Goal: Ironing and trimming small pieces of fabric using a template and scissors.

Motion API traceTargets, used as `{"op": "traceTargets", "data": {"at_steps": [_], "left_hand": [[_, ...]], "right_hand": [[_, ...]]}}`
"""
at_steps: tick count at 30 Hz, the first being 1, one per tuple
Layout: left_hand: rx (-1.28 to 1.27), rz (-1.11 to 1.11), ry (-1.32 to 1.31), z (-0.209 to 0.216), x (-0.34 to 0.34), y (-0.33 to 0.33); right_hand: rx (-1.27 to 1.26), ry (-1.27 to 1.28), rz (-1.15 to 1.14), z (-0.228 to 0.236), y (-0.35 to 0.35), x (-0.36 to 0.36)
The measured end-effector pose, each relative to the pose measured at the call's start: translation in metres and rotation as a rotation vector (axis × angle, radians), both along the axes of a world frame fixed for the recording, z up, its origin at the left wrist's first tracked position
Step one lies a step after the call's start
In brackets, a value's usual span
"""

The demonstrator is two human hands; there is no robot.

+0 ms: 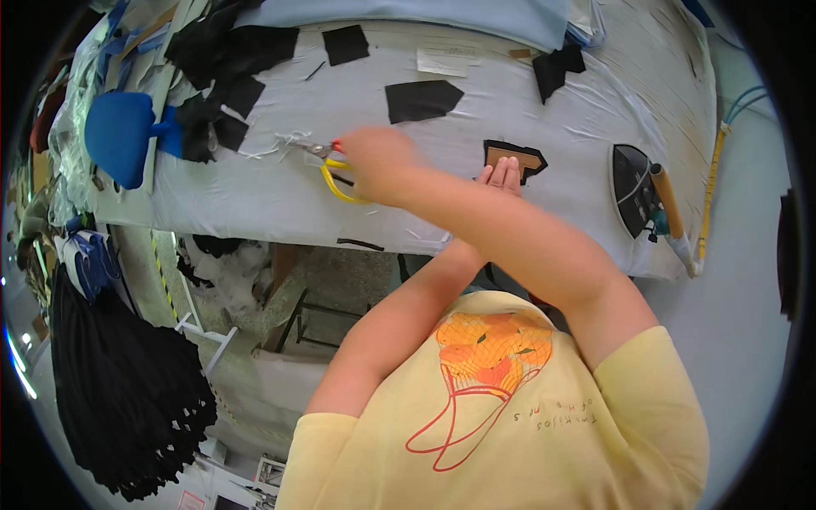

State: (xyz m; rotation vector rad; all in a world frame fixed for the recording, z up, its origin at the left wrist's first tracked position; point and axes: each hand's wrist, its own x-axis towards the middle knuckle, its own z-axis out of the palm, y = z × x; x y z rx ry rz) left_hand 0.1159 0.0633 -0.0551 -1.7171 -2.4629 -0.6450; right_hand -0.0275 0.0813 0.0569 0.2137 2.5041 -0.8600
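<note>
My arms cross above the white-covered table. My right hand (pixel 381 166), slightly blurred, reaches over to the left and is closed at the handles of a pair of scissors (pixel 337 185). The scissors have yellow and red handles, and their blades point left toward some white thread scraps (pixel 289 144). Under my right forearm, my left hand (pixel 503 175) lies with fingers stretched flat on a brown card template (pixel 529 160). This template rests on a slightly larger black fabric piece (pixel 544 163) with a pointed right end; part of both is covered by my fingers.
An iron (pixel 633 191) with a wooden handle stands at the right. Black fabric pieces (pixel 422 100) lie further back, with a paper slip (pixel 449 61) and light blue cloth (pixel 408 15) behind. Dark scraps and a blue rounded object (pixel 121 138) are at the left.
</note>
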Motion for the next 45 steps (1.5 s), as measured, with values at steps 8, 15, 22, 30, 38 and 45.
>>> {"op": "traceTargets", "data": {"at_steps": [8, 15, 22, 30, 38, 45], "left_hand": [[0.006, -0.012, -0.234, 0.016, -0.015, -0.008], [0.08, -0.023, -0.346, 0.032, -0.034, 0.015], [0.102, -0.084, -0.135, 0.033, -0.029, 0.022], [0.132, 0.033, -0.199, 0.027, -0.022, 0.026], [0.12, -0.001, -0.119, 0.03, -0.023, 0.027], [0.106, 0.003, -0.086, 0.031, -0.019, 0.031]], "right_hand": [[-0.883, -0.028, -1.104, 0.001, 0.131, 0.236], [-1.006, -0.275, -1.108, -0.014, 0.122, 0.32], [-0.866, -0.477, -0.918, -0.016, 0.126, 0.306], [-0.889, -0.504, -0.834, -0.026, 0.138, 0.301], [-0.943, -0.535, -0.856, -0.032, 0.141, 0.302], [-0.977, -0.556, -0.866, -0.032, 0.144, 0.304]]}}
